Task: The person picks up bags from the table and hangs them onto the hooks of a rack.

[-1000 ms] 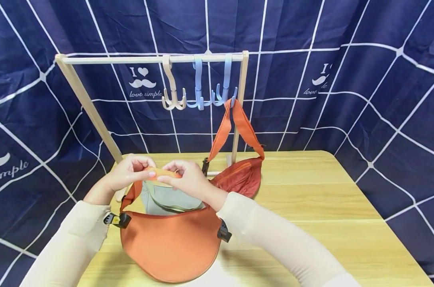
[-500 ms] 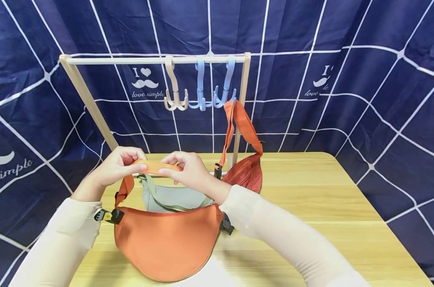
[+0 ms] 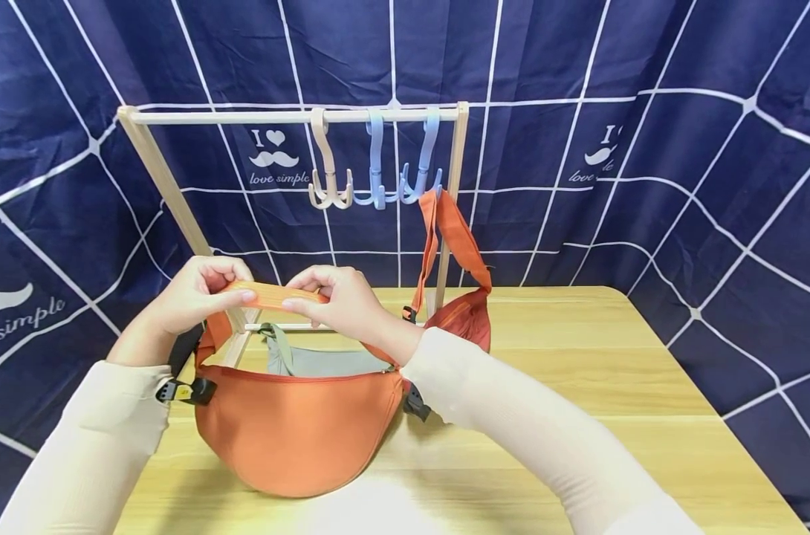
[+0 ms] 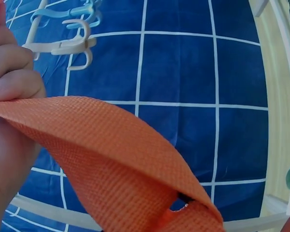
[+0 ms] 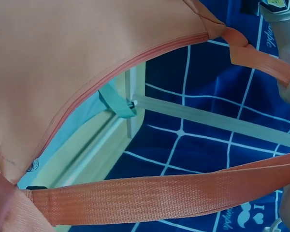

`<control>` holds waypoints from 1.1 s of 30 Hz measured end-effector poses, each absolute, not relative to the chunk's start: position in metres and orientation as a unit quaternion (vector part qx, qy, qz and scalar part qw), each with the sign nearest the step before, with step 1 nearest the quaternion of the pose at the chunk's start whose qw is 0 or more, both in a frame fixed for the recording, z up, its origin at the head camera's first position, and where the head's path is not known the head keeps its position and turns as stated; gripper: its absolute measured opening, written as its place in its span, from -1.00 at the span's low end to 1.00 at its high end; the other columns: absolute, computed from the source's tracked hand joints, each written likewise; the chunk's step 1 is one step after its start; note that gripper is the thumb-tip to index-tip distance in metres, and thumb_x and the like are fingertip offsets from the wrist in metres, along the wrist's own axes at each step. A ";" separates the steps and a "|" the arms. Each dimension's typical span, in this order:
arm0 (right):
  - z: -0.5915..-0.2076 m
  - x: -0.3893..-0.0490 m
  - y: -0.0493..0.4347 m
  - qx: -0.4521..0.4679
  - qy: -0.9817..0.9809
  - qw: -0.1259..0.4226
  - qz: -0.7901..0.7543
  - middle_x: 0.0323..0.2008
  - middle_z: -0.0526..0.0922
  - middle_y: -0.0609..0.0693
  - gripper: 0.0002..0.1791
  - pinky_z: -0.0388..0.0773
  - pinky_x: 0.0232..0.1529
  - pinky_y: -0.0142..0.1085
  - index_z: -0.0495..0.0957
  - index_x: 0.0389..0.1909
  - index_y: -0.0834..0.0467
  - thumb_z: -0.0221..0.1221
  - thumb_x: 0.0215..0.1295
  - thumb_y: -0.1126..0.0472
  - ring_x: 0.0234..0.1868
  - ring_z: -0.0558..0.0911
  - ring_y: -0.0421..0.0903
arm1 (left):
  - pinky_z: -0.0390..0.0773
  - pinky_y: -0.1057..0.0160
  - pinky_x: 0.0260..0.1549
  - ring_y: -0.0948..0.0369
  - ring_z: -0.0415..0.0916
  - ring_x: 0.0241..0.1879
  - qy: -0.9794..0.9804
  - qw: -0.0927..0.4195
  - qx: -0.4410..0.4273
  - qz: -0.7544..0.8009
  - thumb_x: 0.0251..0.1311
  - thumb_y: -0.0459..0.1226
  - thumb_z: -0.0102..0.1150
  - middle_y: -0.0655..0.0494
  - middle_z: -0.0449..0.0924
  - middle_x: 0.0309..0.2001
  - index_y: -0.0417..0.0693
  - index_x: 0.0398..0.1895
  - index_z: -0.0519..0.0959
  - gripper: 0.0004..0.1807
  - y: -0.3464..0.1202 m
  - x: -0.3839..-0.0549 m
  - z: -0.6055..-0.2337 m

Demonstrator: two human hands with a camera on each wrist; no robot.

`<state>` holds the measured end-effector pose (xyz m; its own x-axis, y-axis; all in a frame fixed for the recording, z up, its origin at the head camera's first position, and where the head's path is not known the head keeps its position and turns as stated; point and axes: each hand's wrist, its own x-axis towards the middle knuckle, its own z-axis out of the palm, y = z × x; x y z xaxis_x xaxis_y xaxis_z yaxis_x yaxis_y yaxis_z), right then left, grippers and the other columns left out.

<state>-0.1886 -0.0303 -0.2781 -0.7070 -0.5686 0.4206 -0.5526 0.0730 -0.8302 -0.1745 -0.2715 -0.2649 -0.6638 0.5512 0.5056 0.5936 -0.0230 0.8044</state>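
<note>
Head: strap (image 3: pixel 266 295) (orange) in fingers (image 3: pixel 232 299)

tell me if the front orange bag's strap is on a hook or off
Off: in the head view the left hand and right hand hold the strap between them, below the hooks, touching none.

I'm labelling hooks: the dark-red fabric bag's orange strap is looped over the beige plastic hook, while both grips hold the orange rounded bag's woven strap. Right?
Not beige: in the head view, the orange strap of the dark-red fabric bag is looped over the rightmost light-blue plastic hook. The left grip and right grip hold the woven strap of the orange rounded bag.
</note>
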 end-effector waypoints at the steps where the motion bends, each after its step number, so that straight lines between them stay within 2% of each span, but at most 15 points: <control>1: -0.277 -0.189 -0.031 -0.384 0.733 0.009 -0.561 -0.44 0.67 -0.09 -0.78 0.56 -0.54 -0.28 0.64 -0.22 0.17 0.37 0.12 0.20 -0.64 0.61 -0.15 | 0.46 0.40 -0.59 0.28 0.47 -0.59 -0.700 0.024 -0.407 -0.586 0.11 -0.62 0.11 0.06 0.55 -0.57 -0.38 -0.46 0.51 -0.93 -0.273 -0.174 -0.264; 4: -0.273 -0.189 -0.035 -0.385 0.733 0.010 -0.560 -0.44 0.67 -0.09 -0.79 0.57 -0.51 -0.30 0.64 -0.22 0.18 0.37 0.12 0.22 -0.62 0.62 -0.17 | 0.33 0.35 -0.68 0.27 0.39 -0.63 -0.703 0.043 -0.400 -0.587 0.10 -0.57 0.19 0.09 0.50 -0.58 -0.41 -0.48 0.49 -0.92 -0.277 -0.174 -0.262; 8: -0.269 -0.190 -0.041 -0.387 0.738 -0.001 -0.552 -0.46 0.66 -0.10 -0.79 0.55 -0.52 -0.34 0.65 -0.23 0.17 0.37 0.11 0.23 -0.62 0.60 -0.21 | 0.18 0.27 -0.72 0.25 0.29 -0.66 -0.701 0.063 -0.388 -0.595 0.03 -0.67 0.14 0.12 0.43 -0.60 -0.37 -0.50 0.50 -0.87 -0.282 -0.173 -0.259; 16: -0.254 -0.190 -0.054 -0.420 0.735 -0.028 -0.532 -0.43 0.64 -0.04 -0.82 0.51 -0.51 -0.39 0.62 -0.20 0.22 0.31 0.17 0.29 -0.63 0.55 -0.22 | 0.37 0.40 -0.58 0.25 0.37 -0.59 -0.688 0.096 -0.378 -0.612 -0.08 -0.79 0.06 0.05 0.45 -0.57 -0.37 -0.52 0.52 -0.76 -0.290 -0.170 -0.248; 23: -0.239 -0.189 -0.062 -0.425 0.740 -0.001 -0.521 -0.38 0.64 -0.04 -0.79 0.53 -0.40 -0.40 0.60 -0.14 0.21 0.28 0.22 0.27 -0.54 0.58 -0.21 | 0.19 0.36 -0.68 0.27 0.34 -0.64 -0.682 0.121 -0.357 -0.627 -0.07 -0.78 0.09 0.06 0.47 -0.60 -0.38 -0.51 0.54 -0.78 -0.300 -0.166 -0.237; 29: -0.228 -0.186 -0.068 -0.437 0.738 -0.003 -0.515 -0.40 0.63 -0.14 -0.80 0.53 -0.41 -0.41 0.60 -0.13 0.17 0.26 0.23 0.25 -0.57 0.61 -0.26 | 0.41 0.45 -0.60 0.27 0.41 -0.61 -0.672 0.121 -0.357 -0.637 -0.04 -0.76 0.09 0.04 0.51 -0.59 -0.40 -0.48 0.55 -0.81 -0.304 -0.162 -0.228; 33: -0.223 -0.183 -0.068 -0.441 0.731 0.007 -0.521 -0.38 0.63 -0.16 -0.80 0.55 -0.39 -0.41 0.60 -0.11 0.18 0.26 0.24 0.26 -0.57 0.62 -0.28 | 0.45 0.47 -0.58 0.29 0.43 -0.60 -0.681 0.119 -0.357 -0.629 -0.03 -0.75 0.08 0.07 0.53 -0.57 -0.37 -0.47 0.55 -0.80 -0.305 -0.159 -0.223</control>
